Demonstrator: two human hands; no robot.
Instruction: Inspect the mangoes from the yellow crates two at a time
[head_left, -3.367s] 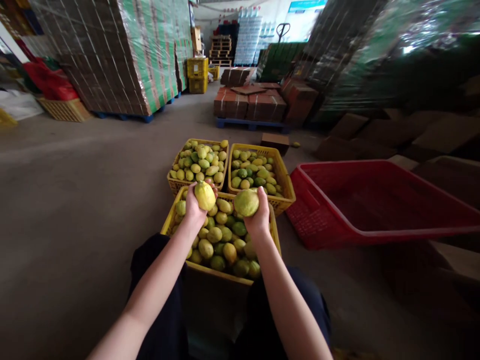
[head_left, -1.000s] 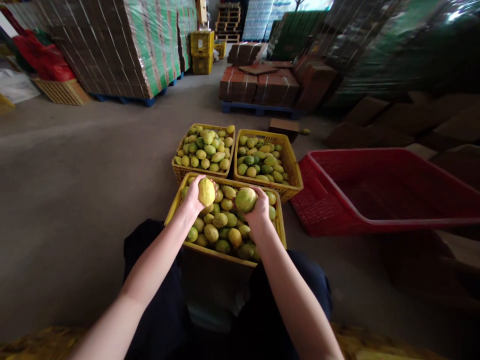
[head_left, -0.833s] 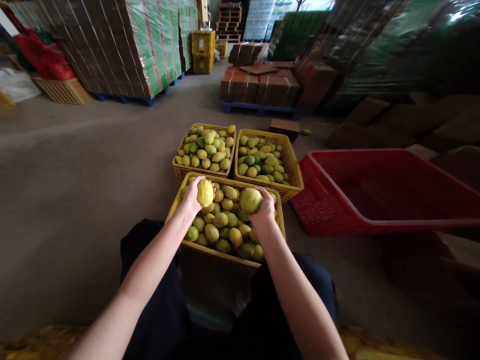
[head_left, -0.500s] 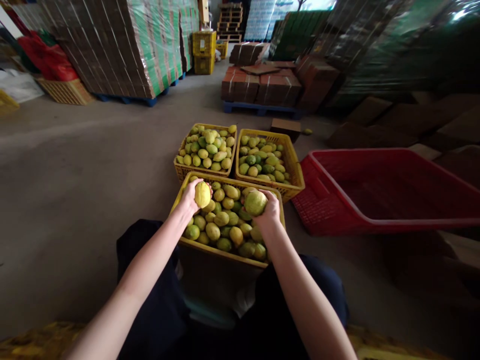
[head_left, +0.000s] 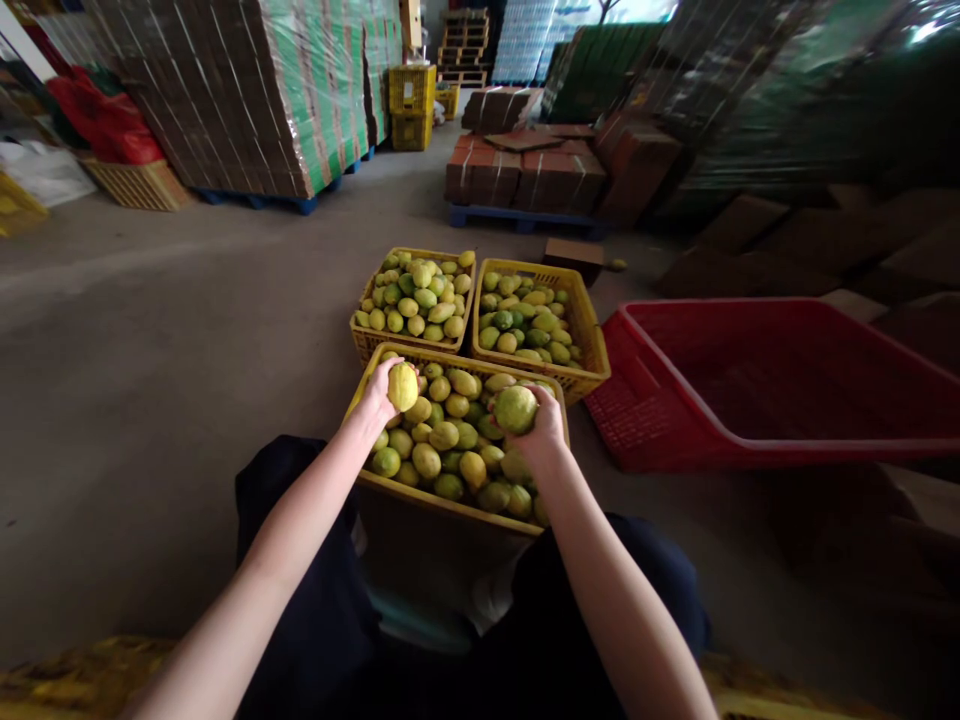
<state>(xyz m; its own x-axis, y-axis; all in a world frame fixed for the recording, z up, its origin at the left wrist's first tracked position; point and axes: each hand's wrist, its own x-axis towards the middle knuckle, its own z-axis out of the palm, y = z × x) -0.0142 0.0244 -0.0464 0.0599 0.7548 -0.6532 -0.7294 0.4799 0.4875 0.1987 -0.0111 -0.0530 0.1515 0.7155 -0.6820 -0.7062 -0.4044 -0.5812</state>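
My left hand (head_left: 380,392) is closed round a yellow lemon (head_left: 403,387), held over the left side of the nearest yellow crate (head_left: 450,507). In my right hand (head_left: 546,425) sits a larger, greener lemon (head_left: 515,410), above the right side of the same crate. Below both hands, many loose lemons (head_left: 444,435), from yellow to green, fill this crate. Two more yellow crates stand just behind it: the left crate (head_left: 409,340) is heaped with lemons, while fruit in the right crate (head_left: 592,345) lies lower than its rim.
A red plastic basket (head_left: 637,400) stands right of the crates. Behind are a small cardboard box (head_left: 573,258), flat cartons stacked on a blue pallet (head_left: 517,217), and tall wrapped stacks (head_left: 315,100). Loose cardboard (head_left: 810,245) lies at the right.
Both hands still hold the same lemons. The left lemon has turned slightly and shifted a little left; the right one has moved slightly right. The view has shifted a touch.
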